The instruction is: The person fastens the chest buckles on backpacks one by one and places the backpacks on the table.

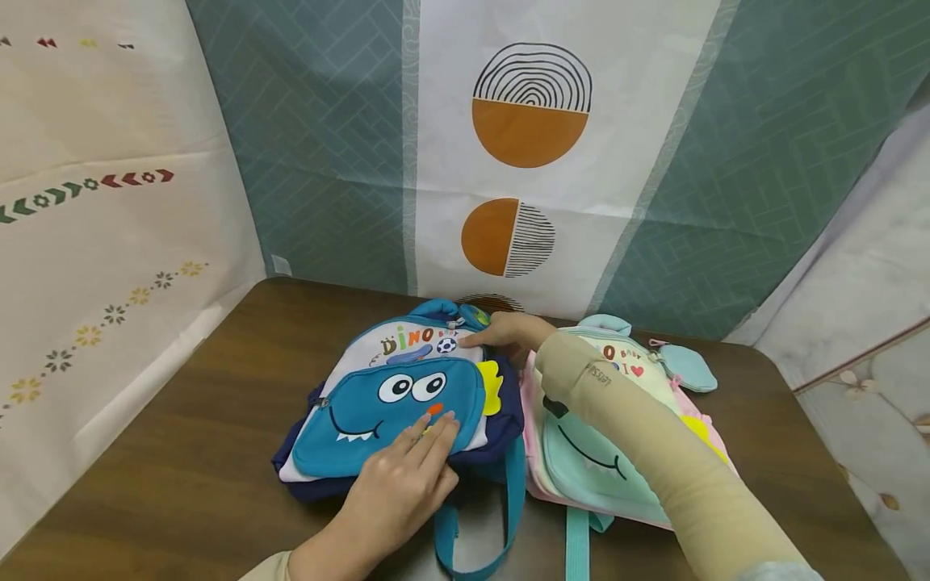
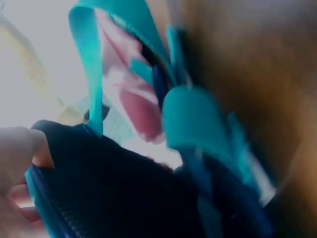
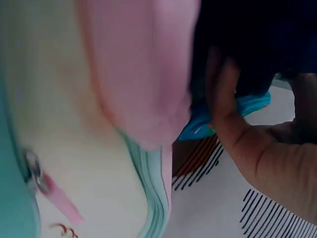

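Note:
A blue dinosaur backpack (image 1: 349, 444) with cartoon eyes and a yellow felt crest leans back on the wooden table. The straight fingers of my left hand (image 1: 407, 484) lie on its front pocket, near the lower right corner. In the left wrist view, the thumb of my left hand (image 2: 25, 148) touches the navy side panel (image 2: 114, 193). My right hand (image 1: 512, 332) grips the backpack's upper right edge, thumb in front; its other fingers are mostly hidden. In the right wrist view, my right hand (image 3: 272, 153) is against dark navy fabric (image 3: 262, 39).
A pink and mint backpack (image 1: 588, 472) stands to the right, partly behind my right forearm. Its mint tag (image 1: 686, 369) hangs over the table (image 1: 182, 420). A teal strap (image 1: 516, 492) loops down between the bags. Patterned cloth (image 1: 334, 161) hangs behind.

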`<state>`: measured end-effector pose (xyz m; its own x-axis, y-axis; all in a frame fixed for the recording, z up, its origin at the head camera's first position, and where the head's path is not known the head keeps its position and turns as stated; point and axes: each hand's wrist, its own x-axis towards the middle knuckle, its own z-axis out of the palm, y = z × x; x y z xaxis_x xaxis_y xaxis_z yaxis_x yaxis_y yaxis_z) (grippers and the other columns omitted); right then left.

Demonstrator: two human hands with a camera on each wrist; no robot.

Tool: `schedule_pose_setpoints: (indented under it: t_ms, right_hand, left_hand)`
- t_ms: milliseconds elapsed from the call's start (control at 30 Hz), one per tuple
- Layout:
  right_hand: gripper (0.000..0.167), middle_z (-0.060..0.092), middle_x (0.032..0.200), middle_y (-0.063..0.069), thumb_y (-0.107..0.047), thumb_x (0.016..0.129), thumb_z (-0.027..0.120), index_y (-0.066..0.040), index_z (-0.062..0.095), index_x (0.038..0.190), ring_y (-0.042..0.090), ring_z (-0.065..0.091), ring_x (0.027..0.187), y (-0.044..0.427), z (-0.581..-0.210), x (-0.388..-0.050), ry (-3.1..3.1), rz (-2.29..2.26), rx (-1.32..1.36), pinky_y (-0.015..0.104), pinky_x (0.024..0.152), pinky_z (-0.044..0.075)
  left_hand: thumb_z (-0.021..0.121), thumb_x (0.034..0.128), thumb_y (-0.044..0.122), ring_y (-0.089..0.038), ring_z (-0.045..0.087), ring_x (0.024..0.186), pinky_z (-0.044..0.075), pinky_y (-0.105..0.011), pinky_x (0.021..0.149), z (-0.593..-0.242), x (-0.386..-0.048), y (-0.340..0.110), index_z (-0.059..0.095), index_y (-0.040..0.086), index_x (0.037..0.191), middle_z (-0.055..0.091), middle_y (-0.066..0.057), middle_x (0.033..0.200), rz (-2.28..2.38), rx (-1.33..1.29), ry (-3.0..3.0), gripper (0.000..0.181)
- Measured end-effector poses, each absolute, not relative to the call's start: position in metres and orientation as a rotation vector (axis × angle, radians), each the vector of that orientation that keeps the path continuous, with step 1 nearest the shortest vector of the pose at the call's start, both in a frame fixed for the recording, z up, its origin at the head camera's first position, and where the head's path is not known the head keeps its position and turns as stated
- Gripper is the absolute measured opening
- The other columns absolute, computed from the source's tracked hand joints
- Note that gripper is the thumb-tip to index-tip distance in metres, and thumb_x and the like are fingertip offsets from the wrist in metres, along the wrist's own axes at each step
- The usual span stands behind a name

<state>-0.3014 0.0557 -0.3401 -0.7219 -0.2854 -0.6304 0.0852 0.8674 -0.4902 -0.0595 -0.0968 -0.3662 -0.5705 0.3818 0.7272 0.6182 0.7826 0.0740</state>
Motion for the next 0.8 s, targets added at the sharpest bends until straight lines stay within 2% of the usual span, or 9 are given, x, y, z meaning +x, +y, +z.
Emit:
schedule_pose_setpoints:
  t_ms: [133,200,267,333,400,533,600,667,800]
  right_hand:
    - [0.068,0.049,0.133,0.014,-0.039,0.084,0.068,-0.001,0.042,0.134,0.03,0.053,0.112,0.061,-0.342,-0.302,2.129,-0.84,-0.033,0.049,0.095,0.044]
    - [0.06,0.05,0.132,0.015,-0.034,0.086,0.067,-0.001,0.045,0.131,0.031,0.053,0.114,0.063,-0.342,-0.301,2.09,-0.926,0.016,0.051,0.096,0.042]
    - [0.054,0.052,0.128,0.015,-0.03,0.086,0.066,-0.002,0.047,0.128,0.031,0.053,0.112,0.064,-0.338,-0.298,2.077,-1.009,0.065,0.055,0.097,0.04]
    - [0.048,0.055,0.121,0.014,-0.028,0.087,0.064,-0.002,0.049,0.125,0.03,0.055,0.108,0.062,-0.331,-0.295,2.075,-1.111,0.115,0.055,0.096,0.04]
    - [0.044,0.059,0.114,0.012,-0.026,0.086,0.064,-0.003,0.052,0.121,0.027,0.058,0.101,0.057,-0.322,-0.289,2.085,-1.234,0.146,0.05,0.095,0.043]
    - [0.041,0.063,0.103,0.011,-0.023,0.086,0.064,-0.003,0.054,0.12,0.022,0.064,0.083,0.044,-0.304,-0.271,2.092,-1.544,0.108,0.036,0.084,0.052]
    - [0.046,0.063,0.103,0.011,-0.022,0.086,0.066,-0.005,0.05,0.125,0.02,0.066,0.08,0.037,-0.296,-0.258,2.076,-1.69,0.074,0.032,0.079,0.054]
    - [0.053,0.061,0.106,0.011,-0.024,0.084,0.068,-0.008,0.044,0.13,0.02,0.066,0.081,0.031,-0.288,-0.244,2.067,-1.802,0.051,0.032,0.077,0.054]
    - [0.059,0.058,0.109,0.011,-0.028,0.082,0.071,-0.016,0.042,0.132,0.021,0.065,0.087,0.025,-0.278,-0.219,2.125,-1.927,0.009,0.031,0.079,0.054]
  left_hand:
    - [0.069,0.0726,0.014,-0.021,0.068,0.092,0.056,-0.034,0.068,-0.362,-0.054,-0.097,0.065,0.01,0.117,0.068,-0.004,0.111,-0.58,-0.632,-2.375,0.045]
    - [0.074,0.0724,0.022,-0.018,0.067,0.096,0.056,-0.034,0.07,-0.355,-0.052,-0.099,0.063,0.018,0.121,0.066,0.001,0.116,-0.678,-0.565,-2.512,0.05]
    - [0.073,0.0767,0.038,-0.019,0.063,0.106,0.054,-0.041,0.079,-0.347,-0.054,-0.104,0.058,0.024,0.129,0.06,0.004,0.126,-0.813,-0.543,-2.718,0.056]
    - [0.066,0.0824,0.048,-0.025,0.052,0.121,0.044,-0.052,0.093,-0.338,-0.06,-0.109,0.048,0.025,0.138,0.047,0.004,0.14,-1.019,-0.575,-2.925,0.063]
    - [0.055,0.0873,0.054,-0.029,0.034,0.135,0.027,-0.06,0.104,-0.33,-0.069,-0.114,0.033,0.021,0.146,0.031,0.001,0.15,-1.219,-0.573,-3.068,0.071]
    - [0.039,0.0935,0.056,-0.029,-0.004,0.143,-0.001,-0.067,0.105,-0.321,-0.089,-0.111,0.003,0.013,0.151,-0.003,-0.005,0.157,-1.366,-0.479,-3.126,0.08]
    - [0.04,0.0918,0.059,-0.03,-0.016,0.141,-0.006,-0.071,0.101,-0.318,-0.097,-0.104,-0.005,0.012,0.15,-0.017,-0.007,0.155,-1.326,-0.377,-3.085,0.088]
    - [0.047,0.0883,0.06,-0.034,-0.023,0.139,-0.009,-0.073,0.097,-0.315,-0.103,-0.097,-0.008,0.012,0.15,-0.024,-0.009,0.153,-1.307,-0.3,-3.025,0.096]
    - [0.063,0.0771,0.059,-0.034,-0.025,0.138,-0.01,-0.072,0.099,-0.308,-0.108,-0.088,-0.007,0.014,0.15,-0.023,-0.009,0.154,-1.262,-0.215,-2.932,0.111]
